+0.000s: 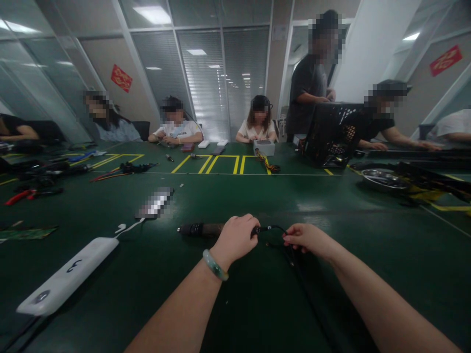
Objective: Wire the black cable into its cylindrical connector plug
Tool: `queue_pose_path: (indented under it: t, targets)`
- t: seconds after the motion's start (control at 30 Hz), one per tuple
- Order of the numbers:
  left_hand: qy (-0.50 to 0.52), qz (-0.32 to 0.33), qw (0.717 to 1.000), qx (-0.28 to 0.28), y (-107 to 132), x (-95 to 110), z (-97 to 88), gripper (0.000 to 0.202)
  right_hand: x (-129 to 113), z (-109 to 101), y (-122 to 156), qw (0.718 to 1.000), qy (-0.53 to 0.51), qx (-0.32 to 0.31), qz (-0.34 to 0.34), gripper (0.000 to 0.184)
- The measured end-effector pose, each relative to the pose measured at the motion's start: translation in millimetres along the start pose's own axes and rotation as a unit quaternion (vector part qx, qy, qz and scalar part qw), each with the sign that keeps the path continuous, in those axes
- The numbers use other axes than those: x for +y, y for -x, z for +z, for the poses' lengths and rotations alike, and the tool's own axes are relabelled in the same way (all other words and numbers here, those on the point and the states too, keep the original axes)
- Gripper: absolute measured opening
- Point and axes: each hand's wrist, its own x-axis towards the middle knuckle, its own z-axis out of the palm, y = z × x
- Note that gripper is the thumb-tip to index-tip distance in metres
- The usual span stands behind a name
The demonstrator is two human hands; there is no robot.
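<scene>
Green workbench surface (257,196) carried the work: left hand (235,240) closed around a dark cylindrical handle (200,229), seemingly anchoring it, while right hand (303,240) narrowly pinched a thin black wire (274,228).

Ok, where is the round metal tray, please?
In the head view, the tray sits on the green table at right, beside black cables, near the black mesh case.

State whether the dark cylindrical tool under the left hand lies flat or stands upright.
Flat: the dark cylindrical tool lies lengthwise along the green tabletop, one end under the left hand.
</scene>
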Motion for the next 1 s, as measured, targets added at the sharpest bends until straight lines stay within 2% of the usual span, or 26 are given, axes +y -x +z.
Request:
queue_pose_path:
  t: [0.17, 0.33, 0.4, 0.5, 0.73, 0.87, 1.0]
  targets:
    - [0.004, -0.026, 0.999, -0.042, -1.4, 3.5, 0.9, 0.015, -8.1, 1.1, 7.5, 0.993, 0.111, 0.026, -0.008, 0.015]
    - [0.036, 0.004, 0.998, -0.05, -0.6, -1.3, 0.9, 0.018, -3.5, 2.5, 9.5, 0.982, 0.186, 0.015, 0.004, 0.02]
    - [0.041, 0.01, 0.998, -0.057, 0.3, -2.3, 0.1, 0.02, -2.2, 4.4, 10.3, 0.978, 0.205, 0.029, 0.001, 0.022]
    - [0.041, 0.013, 0.998, -0.054, 1.3, -2.1, -0.6, 0.02, -5.9, 8.6, 13.9, 0.965, 0.246, 0.084, -0.043, 0.032]
    - [0.036, 0.009, 0.999, -0.031, -0.2, 0.4, 2.3, 0.018, -27.2, 23.3, 27.2, 0.931, 0.302, 0.157, -0.131, 0.024]
    - [0.024, 0.004, 0.999, -0.038, -1.5, 1.6, 3.6, 0.015, -27.2, 35.8, 33.2, 0.927, 0.335, 0.1, -0.132, 0.027]
    - [0.029, 0.008, 0.999, -0.033, -1.5, 0.2, 4.9, 0.012, -24.2, 44.7, 32.8, 0.932, 0.326, 0.042, -0.153, 0.012]
